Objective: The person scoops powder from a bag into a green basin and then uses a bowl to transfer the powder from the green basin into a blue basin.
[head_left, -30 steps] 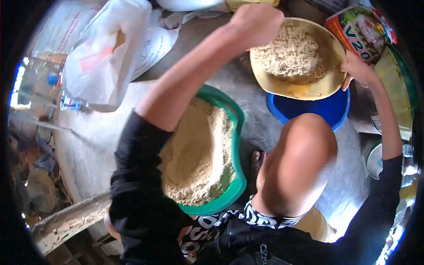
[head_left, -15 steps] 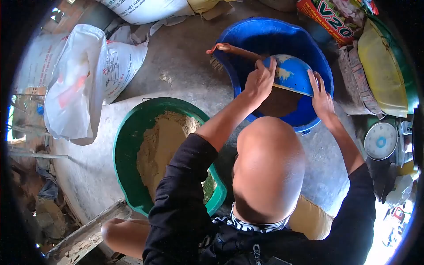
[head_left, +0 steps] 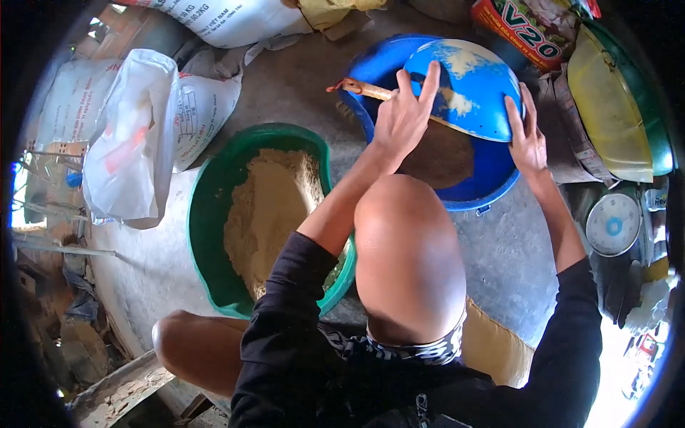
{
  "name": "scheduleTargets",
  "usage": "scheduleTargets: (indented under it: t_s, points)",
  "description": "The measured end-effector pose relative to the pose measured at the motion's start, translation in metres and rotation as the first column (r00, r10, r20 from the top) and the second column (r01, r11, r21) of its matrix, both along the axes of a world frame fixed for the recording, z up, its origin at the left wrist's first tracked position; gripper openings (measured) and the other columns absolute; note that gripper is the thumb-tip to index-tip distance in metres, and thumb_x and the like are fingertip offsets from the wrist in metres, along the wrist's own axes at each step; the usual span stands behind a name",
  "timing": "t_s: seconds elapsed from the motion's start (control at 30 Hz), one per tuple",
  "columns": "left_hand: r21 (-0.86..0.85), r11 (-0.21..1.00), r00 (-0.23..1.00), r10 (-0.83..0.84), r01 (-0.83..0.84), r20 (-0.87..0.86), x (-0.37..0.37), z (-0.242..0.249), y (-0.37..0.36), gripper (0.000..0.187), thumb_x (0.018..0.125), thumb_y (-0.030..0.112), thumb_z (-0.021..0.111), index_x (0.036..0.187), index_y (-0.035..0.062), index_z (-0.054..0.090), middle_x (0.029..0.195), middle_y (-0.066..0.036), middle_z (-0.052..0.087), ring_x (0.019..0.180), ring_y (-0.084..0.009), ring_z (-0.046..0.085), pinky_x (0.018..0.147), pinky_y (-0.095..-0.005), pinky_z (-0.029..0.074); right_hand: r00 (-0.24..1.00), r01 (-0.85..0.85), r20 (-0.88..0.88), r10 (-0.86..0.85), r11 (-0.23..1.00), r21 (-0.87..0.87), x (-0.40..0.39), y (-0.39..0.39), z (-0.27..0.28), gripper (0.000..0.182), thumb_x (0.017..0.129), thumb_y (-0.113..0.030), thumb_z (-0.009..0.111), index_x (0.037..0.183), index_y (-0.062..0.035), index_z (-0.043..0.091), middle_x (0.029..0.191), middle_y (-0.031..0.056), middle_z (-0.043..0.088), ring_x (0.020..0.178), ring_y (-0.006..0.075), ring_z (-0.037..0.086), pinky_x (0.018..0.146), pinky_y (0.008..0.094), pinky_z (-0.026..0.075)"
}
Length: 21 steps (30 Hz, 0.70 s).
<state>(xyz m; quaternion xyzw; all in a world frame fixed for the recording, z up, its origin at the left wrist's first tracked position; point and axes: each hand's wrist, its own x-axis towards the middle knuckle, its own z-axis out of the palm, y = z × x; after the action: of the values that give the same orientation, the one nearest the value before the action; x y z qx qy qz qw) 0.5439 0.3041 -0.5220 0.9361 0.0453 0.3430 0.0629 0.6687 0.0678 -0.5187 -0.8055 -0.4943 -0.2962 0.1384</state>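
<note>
Over a big blue tub (head_left: 457, 207), a domed blue scoop (head_left: 478, 93) with worn tan patches is turned with its rounded outside up. Its wooden handle (head_left: 365, 88), tied with red cord at the tip, runs out to the left. My left hand (head_left: 405, 114) grips the scoop where handle and dome meet, two fingers lying along the shell. At the right rim my right hand (head_left: 528, 139) holds on, fingers over the outside and the thumb side hidden. Brown powder (head_left: 442, 153) lies in the tub below; the scoop's inside is hidden.
A green tub (head_left: 203, 235) of tan meal (head_left: 267, 214) stands left of my raised knee. White sacks (head_left: 128, 150) stand farther left, with another white sack (head_left: 235, 18) behind. On the right are a yellow-covered basin (head_left: 610, 107) and a dial scale (head_left: 614, 225).
The scoop has risen and tipped so more of its dome shows. My left hand has shifted left toward the handle, its fingers more stretched. The whole view has shifted somewhat.
</note>
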Motion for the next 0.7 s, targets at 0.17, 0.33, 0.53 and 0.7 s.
scheduleTargets:
  t_s: [0.17, 0.33, 0.53, 0.7]
  points:
    - [0.087, 0.996, 0.997, -0.043, 0.037, 0.064, -0.013, 0.038, 0.022, 0.083, 0.066, 0.003, 0.065, 0.140, 0.0139, 0.031, 0.101, -0.024, 0.048, 0.067, -0.0330, 0.064, 0.052, -0.0384, 0.055, 0.999, 0.007, 0.036, -0.013, 0.984, 0.176, -0.016, 0.017, 0.020, 0.068, 0.077, 0.008, 0.055, 0.138, -0.0165, 0.039, 0.143, 0.0196, 0.033, 0.116, 0.0434, 0.050, 0.069, 0.0435, 0.059]
    - [0.092, 0.996, 0.999, 0.008, -0.004, -0.042, -0.078, 0.091, 0.073, 0.073, 0.073, 0.010, 0.058, 0.140, 0.0078, 0.029, 0.090, -0.030, 0.054, 0.062, -0.0355, 0.063, 0.047, -0.0413, 0.050, 0.988, -0.152, 0.041, 0.146, 0.937, 0.316, -0.051, 0.067, 0.039, 0.061, 0.082, 0.004, 0.057, 0.138, -0.0001, 0.035, 0.137, 0.0229, 0.042, 0.123, 0.0409, 0.044, 0.102, 0.0433, 0.040]
    - [0.080, 0.987, 0.963, 0.152, -0.138, -0.223, -0.197, 0.149, 0.150, 0.066, 0.077, 0.001, 0.048, 0.139, -0.0037, 0.025, 0.089, -0.034, 0.056, 0.074, -0.0443, 0.060, 0.065, -0.0472, 0.048, 0.827, -0.435, -0.222, 0.516, 0.838, 0.330, -0.125, 0.186, 0.069, 0.069, 0.087, 0.000, 0.057, 0.146, -0.0110, 0.022, 0.138, 0.0215, 0.042, 0.115, 0.0340, 0.054, 0.088, 0.0393, 0.051]
    - [-0.020, 0.955, 0.915, 0.276, -0.294, -0.296, -0.291, 0.088, 0.209, 0.070, 0.078, 0.003, 0.054, 0.141, 0.0085, 0.023, 0.091, -0.033, 0.054, 0.068, -0.0458, 0.062, 0.056, -0.0500, 0.052, 0.706, -0.540, -0.410, 0.578, 0.813, 0.216, -0.184, 0.270, 0.031, 0.087, 0.072, 0.019, 0.053, 0.146, -0.0147, 0.022, 0.145, 0.0152, 0.035, 0.129, 0.0359, 0.041, 0.105, 0.0422, 0.039]
